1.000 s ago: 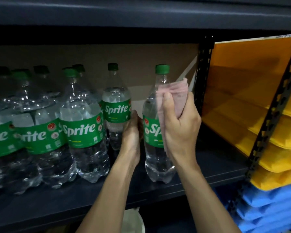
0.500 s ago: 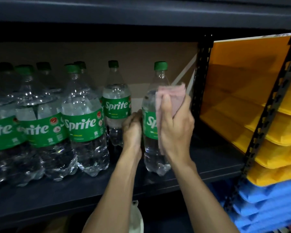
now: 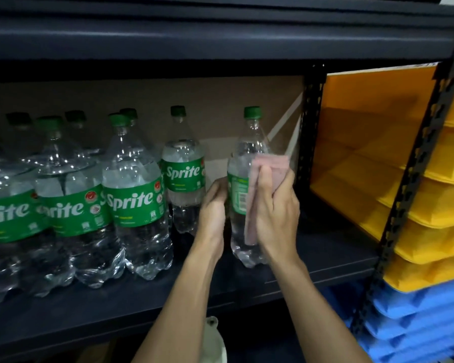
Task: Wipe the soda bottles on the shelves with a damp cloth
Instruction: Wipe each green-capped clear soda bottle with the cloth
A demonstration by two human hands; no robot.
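Your right hand (image 3: 275, 213) has its grip clamped on the pink cloth (image 3: 270, 163), thumb laid over the fold, and presses it against the right side of the soda bottle (image 3: 243, 247) at label height; the cloth hangs down along the bottle beside your palm, so one stroke can cover much of the body. Your left hand (image 3: 214, 205) curls its grip round the left side of the same bottle, fingertips hidden behind it; I judge it is there to steady the bottle against the push of the cloth and to turn it, since the barcode side of the label faces you rather than the name. The bottle stands upright on the dark shelf (image 3: 325, 260), near the front edge at the right end of the row and apart from the others, which gives both hands room; just left of it and farther back stands a bottle of like size (image 3: 182, 176), and beyond that the large bottles (image 3: 134, 200) crowd close together. At the far right, past the perforated post (image 3: 308, 121), yellow bins (image 3: 430, 205) sit stacked over blue bins (image 3: 417, 310). The neck and green cap (image 3: 252, 112) show bare above the cloth; whether they are wiped you cannot tell. Mind the narrow base; a hard sideways rub could tip the bottle toward the post, so hold firm with the left grip.
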